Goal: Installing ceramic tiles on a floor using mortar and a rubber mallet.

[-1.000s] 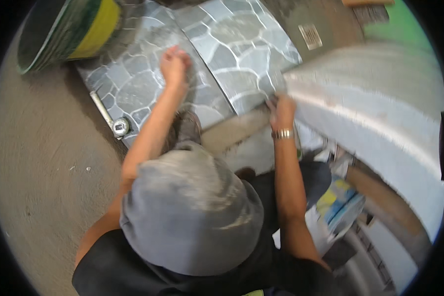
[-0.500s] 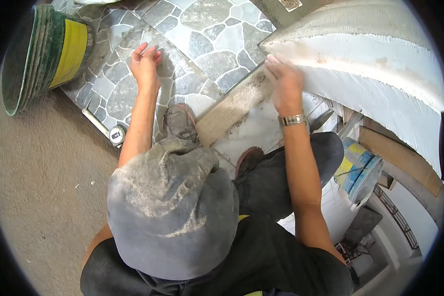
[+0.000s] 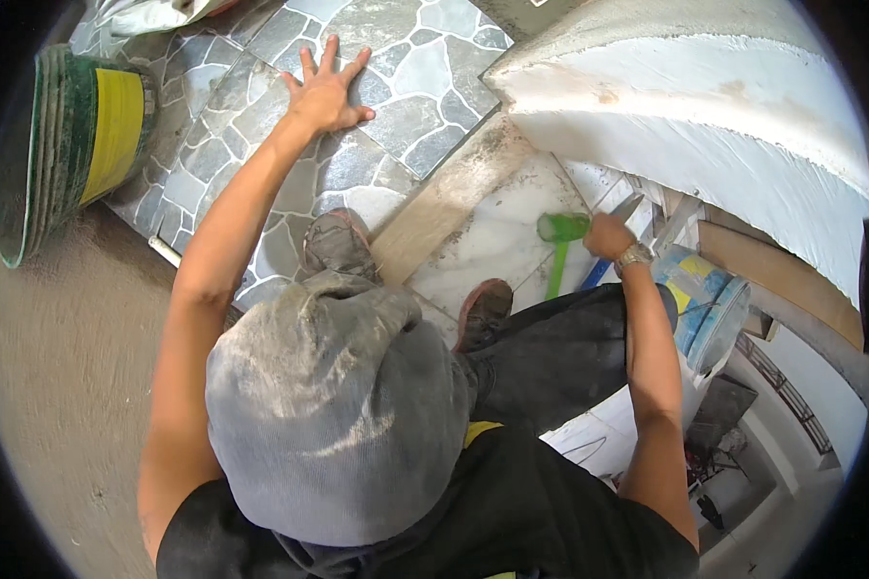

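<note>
My left hand (image 3: 326, 100) rests on the grey stone-patterned tiles (image 3: 425, 135) with its fingers spread and nothing in it. My right hand (image 3: 608, 235) is closed beside a green mallet (image 3: 561, 228), lower down by the stepped edge; what its fingers grip is hidden. A blue straight tool (image 3: 597, 274) lies just under that hand, and a metal blade (image 3: 627, 209) shows behind it. A pale strip (image 3: 436, 198) runs between the patterned tiles and the marble-look tiles (image 3: 488, 220) where my shoe (image 3: 483, 314) stands.
A green bucket with a yellow band (image 3: 111, 135) and a white pipe (image 3: 164, 249) are at left; a white sack (image 3: 164, 14) lies at top. At right are a curved plastered step (image 3: 686, 154), a blue bucket (image 3: 710, 318) and a board (image 3: 782, 280). A grey hood (image 3: 338, 405) fills the lower middle.
My left hand has moved forward and opened out flat on the tile. My right hand has moved down and right from the step's corner to the green mallet, which now shows.
</note>
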Motion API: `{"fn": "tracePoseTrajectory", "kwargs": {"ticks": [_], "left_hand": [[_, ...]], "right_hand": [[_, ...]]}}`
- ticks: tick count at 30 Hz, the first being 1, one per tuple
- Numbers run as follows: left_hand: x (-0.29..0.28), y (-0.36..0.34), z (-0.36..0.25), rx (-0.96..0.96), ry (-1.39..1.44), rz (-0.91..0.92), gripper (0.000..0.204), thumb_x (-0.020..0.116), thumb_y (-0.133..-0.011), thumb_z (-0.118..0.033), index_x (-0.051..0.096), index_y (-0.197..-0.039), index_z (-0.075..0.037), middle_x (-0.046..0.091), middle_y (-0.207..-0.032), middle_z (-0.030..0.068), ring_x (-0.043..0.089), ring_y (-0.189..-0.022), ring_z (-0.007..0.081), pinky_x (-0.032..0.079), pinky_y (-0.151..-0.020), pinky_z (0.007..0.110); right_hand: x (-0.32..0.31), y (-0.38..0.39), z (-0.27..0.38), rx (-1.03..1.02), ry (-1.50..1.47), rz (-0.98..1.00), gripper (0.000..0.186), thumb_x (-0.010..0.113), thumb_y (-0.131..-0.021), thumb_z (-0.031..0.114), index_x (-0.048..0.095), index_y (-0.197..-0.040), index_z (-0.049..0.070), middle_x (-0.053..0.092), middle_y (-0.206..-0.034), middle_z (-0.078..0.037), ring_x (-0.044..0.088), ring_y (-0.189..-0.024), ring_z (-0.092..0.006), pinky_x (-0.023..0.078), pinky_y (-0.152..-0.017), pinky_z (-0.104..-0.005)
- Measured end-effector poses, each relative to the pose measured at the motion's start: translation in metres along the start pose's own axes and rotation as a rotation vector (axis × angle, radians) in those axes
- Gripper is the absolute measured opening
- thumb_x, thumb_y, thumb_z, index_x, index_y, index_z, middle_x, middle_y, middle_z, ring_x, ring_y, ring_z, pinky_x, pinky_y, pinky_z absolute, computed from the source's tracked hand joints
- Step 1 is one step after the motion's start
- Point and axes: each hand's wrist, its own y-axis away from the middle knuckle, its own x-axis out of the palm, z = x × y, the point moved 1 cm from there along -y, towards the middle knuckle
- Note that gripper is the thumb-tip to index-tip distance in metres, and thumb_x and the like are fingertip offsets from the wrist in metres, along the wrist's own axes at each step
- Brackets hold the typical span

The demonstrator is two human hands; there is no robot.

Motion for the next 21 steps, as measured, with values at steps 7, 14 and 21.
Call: {"fn": "tracePoseTrajectory", "kwargs": {"ticks": [7, 14, 21], "left_hand": [[-0.018, -0.005, -0.006, 0.000, 0.054, 0.089, 0.107, 0.083, -0.071, -0.051, 0.020, -0.157, -0.038, 0.002, -0.166, 0.0165, 0.007, -0.147, 0.0542, 0.015, -0.109, 0.077], [-0.031, -0.013, 0.004, -0.004, 0.190, 0.150, 0.094, 0.086, -0.067, -0.046, 0.039, -0.148, -0.030, 0.015, -0.162, 0.0193, 0.013, -0.146, 0.0538, 0.016, -0.108, 0.078], [-0.030, -0.041, 0.010, -0.033, 0.232, 0.065, 0.104, 0.088, -0.067, -0.037, 0.031, -0.154, -0.031, 0.003, -0.165, 0.0133, 0.004, -0.148, 0.0516, 0.019, -0.107, 0.080]], "right_hand": [[0.177, -0.061, -0.119, -0.158, -0.006, 0.062, 0.048, 0.070, -0.075, 0.042, 0.070, -0.097, -0.001, 0.069, -0.093, -0.025, 0.064, -0.084, -0.0430, 0.051, -0.078, -0.0486], [0.115, -0.001, -0.022, -0.009, -0.465, -0.257, 0.036, 0.069, -0.071, 0.023, 0.068, -0.099, 0.000, 0.071, -0.089, -0.022, 0.068, -0.082, -0.0381, 0.053, -0.075, -0.0430], [0.005, 0.053, 0.101, -0.490, -0.779, -0.268, 0.018, 0.065, -0.085, 0.014, 0.066, -0.093, -0.002, 0.066, -0.073, -0.010, 0.063, -0.066, -0.0195, 0.049, -0.062, -0.0346]]}}
